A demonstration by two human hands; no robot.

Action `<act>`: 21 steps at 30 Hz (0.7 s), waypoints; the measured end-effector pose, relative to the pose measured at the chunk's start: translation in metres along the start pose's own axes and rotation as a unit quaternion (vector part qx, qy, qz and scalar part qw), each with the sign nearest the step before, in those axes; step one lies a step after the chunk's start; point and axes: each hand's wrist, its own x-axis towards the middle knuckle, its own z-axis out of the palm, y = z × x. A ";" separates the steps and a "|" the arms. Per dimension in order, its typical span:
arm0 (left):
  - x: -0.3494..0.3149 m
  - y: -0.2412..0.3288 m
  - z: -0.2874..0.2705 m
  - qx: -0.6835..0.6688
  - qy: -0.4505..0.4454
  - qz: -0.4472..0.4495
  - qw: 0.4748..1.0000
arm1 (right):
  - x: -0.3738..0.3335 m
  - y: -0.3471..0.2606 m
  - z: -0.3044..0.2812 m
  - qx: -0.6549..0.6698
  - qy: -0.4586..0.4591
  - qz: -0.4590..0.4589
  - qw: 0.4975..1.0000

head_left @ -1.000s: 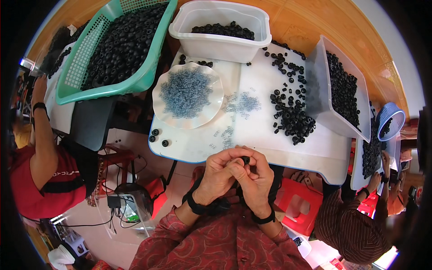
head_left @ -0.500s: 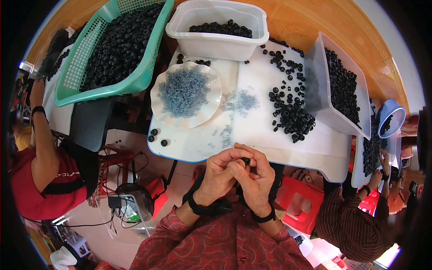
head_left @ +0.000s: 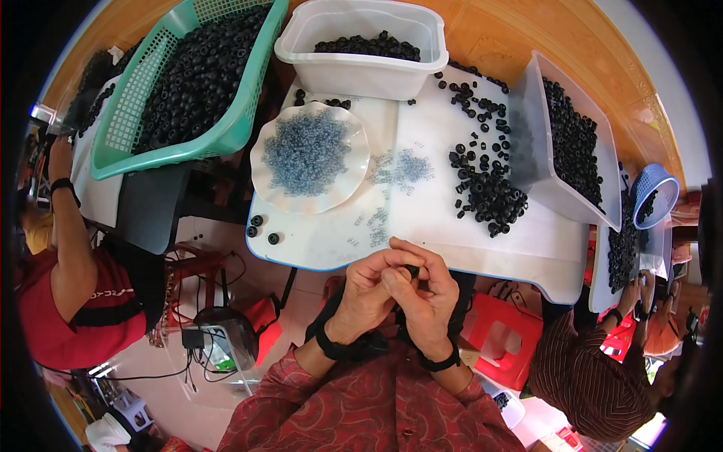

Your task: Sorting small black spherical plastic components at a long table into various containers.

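Just past the near table edge, my left hand (head_left: 361, 294) and my right hand (head_left: 429, 305) are brought together, fingertips touching. Between them they pinch a small black ring-shaped part (head_left: 412, 270), mostly covered by fingers and thumbs. Beyond my hands, the white table (head_left: 452, 252) carries a scattered pile of small black parts (head_left: 489, 196) on its right half. A white plate with a wavy rim (head_left: 359, 169) stands on the left half, heaped with tiny translucent grey-blue pieces (head_left: 305, 151). More of these pieces (head_left: 410, 167) lie loose beside it.
A white tub (head_left: 361, 75) and a translucent bin (head_left: 538, 162), both holding black parts, stand at the back and right. A green basket (head_left: 252, 113) of black parts is at the far left. Co-workers sit on both sides; a red stool (head_left: 520, 331) is at right.
My hands keep nearly the same pinch on the black part. The co-worker at the right has shifted their hands and leaned; the whole view has moved very slightly.
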 end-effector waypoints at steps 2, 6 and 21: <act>0.000 -0.001 -0.004 -0.008 -0.006 0.002 1.000 | 0.000 0.000 0.000 -0.009 -0.003 0.023 1.000; 0.004 0.004 0.001 -0.024 -0.005 0.008 1.000 | 0.004 -0.001 0.004 -0.035 0.012 -0.038 0.999; 0.005 0.014 -0.004 -0.092 -0.052 -0.001 0.994 | 0.000 -0.005 0.010 -0.117 0.015 -0.151 0.982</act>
